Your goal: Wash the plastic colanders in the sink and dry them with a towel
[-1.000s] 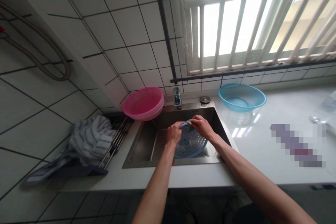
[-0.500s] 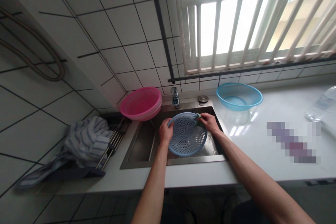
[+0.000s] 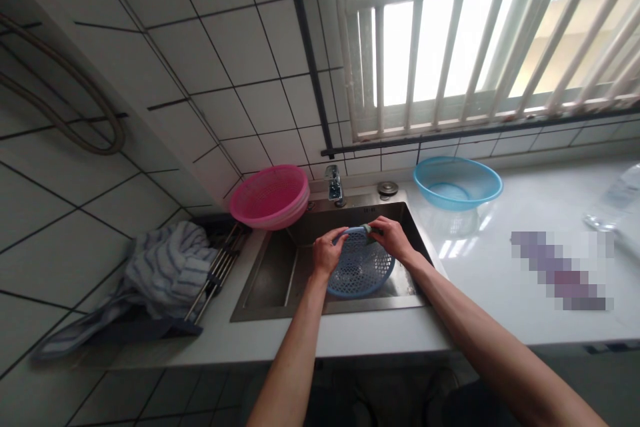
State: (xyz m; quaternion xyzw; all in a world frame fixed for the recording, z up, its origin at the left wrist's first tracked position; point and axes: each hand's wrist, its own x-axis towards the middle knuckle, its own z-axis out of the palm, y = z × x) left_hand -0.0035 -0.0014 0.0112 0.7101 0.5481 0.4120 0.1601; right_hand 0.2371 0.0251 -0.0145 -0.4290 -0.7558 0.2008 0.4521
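Observation:
A blue plastic colander point(image 3: 360, 273) with a lattice of holes is tilted over the steel sink point(image 3: 265, 280). My left hand point(image 3: 328, 252) is closed on its rim at the upper left. Pinched in my right hand point(image 3: 390, 237) is a small green cloth point(image 3: 369, 232), pressed over the colander's far rim. Whether it is a cloth or a thin scouring pad is hard to make out. Both hands are close together at the top of the rim, and the fingers partly hide it.
A pink basket point(image 3: 273, 200) stands at the sink's back left corner, beside the faucet point(image 3: 333, 183). On the right counter are a light blue basin point(image 3: 457, 187) and a clear plastic bottle point(image 3: 615, 197). A striped cloth point(image 3: 167, 267) lies by a metal rack point(image 3: 216, 280) at left.
My right hand has slid the green cloth leftward along the colander's rim. My left hand has moved slightly up and right, and the colander is tilted differently.

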